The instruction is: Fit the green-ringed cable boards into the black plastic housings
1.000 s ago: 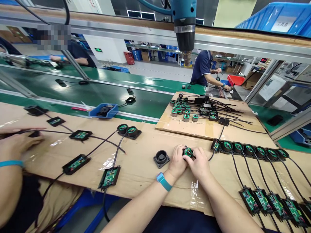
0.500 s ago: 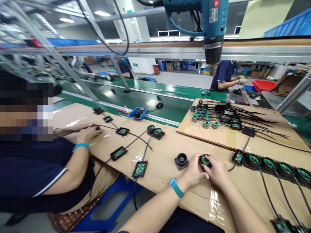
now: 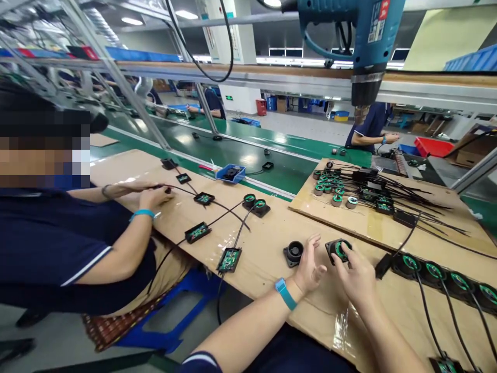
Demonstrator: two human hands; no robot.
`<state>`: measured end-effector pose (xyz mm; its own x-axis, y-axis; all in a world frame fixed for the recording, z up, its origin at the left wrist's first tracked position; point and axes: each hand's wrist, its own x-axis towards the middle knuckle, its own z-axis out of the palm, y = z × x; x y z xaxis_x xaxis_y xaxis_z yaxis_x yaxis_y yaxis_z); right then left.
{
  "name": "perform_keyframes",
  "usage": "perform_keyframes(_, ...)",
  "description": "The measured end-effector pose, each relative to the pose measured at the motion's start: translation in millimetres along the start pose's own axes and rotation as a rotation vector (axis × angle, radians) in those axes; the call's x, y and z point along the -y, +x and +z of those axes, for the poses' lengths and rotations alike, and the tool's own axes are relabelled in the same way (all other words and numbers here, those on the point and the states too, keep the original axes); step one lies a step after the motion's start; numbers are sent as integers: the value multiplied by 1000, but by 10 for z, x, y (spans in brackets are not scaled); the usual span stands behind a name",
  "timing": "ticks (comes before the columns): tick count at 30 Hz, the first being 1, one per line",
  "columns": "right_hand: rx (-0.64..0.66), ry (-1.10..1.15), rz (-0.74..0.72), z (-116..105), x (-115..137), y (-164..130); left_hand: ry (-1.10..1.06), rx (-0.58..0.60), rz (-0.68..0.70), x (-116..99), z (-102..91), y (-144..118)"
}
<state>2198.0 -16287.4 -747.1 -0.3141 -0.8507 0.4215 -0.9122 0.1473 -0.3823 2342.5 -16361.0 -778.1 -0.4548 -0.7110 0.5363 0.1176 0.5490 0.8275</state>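
Observation:
My right hand (image 3: 357, 272) pinches a black square-flanged round housing (image 3: 331, 248) with a green ring-shaped circuit board inside; thumb and fingers are at its right side. To its left, my left hand (image 3: 309, 268) is apart from that part, raised with spread fingers and holding nothing. Just beyond the left hand, another black housing (image 3: 294, 253) rests on the cardboard with no green board visible in it. Right of my right hand, a small black box with a cable (image 3: 383, 265) lies beside a row of black housings with green boards (image 3: 434, 270).
A co-worker's hands (image 3: 155, 197) hold a cable at the left. Open black circuit boxes (image 3: 230, 259) lie on the cardboard (image 3: 267, 248). Several round green-board parts (image 3: 328, 182) and black cables sit on the far board. A blue power drill (image 3: 367, 77) hangs overhead.
My left hand has let go of the housing and moved left, opening its fingers. My right hand keeps the housing. The black box at the right now shows its dark side. The view has shifted.

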Motion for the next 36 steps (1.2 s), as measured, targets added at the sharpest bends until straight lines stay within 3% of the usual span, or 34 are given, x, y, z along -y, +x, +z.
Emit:
perform_keyframes(5,303,-16,114,5,141,41,29,55,17,5,-16,-8)
perform_keyframes(8,398,87,58,-294,114,152,110,102,27,-11,-62,-28)
perform_keyframes(11,491,25,-52,-759,-180,238,227,165,70,-45,-109,-20)
perform_keyframes(15,629,-321,2,-1125,-762,237,418,390,140,-132,-43,96)
perform_keyframes(19,581,-545,-51,-1118,-1061,288,675,582,22,-262,156,338)
perform_keyframes(22,537,-467,-164,-1173,-1088,436,773,641,-4,-382,184,561)
perform_keyframes(24,447,-355,-214,-1279,-1052,561,763,614,28,-445,54,720)
perform_keyframes(28,210,-180,-281,-1454,-776,689,778,461,27,-426,-575,1044)
perform_keyframes(30,195,-34,-281,-1417,-478,597,838,443,0,-335,-967,1177)
perform_keyframes(33,295,316,-161,-1091,157,297,908,508,-24,-138,-1430,1288)
perform_keyframes(36,520,701,84,-474,849,-22,937,581,-39,58,-1642,1288)
